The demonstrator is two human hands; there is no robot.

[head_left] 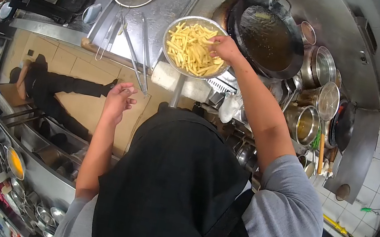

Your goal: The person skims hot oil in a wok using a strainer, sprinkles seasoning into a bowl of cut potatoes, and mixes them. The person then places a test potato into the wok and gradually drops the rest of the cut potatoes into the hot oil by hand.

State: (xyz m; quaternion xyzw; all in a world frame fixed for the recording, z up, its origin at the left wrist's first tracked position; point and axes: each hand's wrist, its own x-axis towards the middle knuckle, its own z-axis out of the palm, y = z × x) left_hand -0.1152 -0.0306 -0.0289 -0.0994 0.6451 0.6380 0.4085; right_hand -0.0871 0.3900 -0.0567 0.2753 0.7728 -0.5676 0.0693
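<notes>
Touching pale-yellow cut fries (186,47) heaped in a round metal strainer (178,70) beside a large black oil-filled wok (235,30), the right hand (223,49) shows an unclear grip; the left hand (121,100) hangs open, loosely curled.

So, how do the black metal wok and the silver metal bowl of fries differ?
The black metal wok looks wider; the silver metal bowl looks smaller. The wok holds dark liquid; the bowl, yellow fries. The right hand reaches into the bowl's fries, not the wok's liquid. Both are round and open-topped.
</notes>
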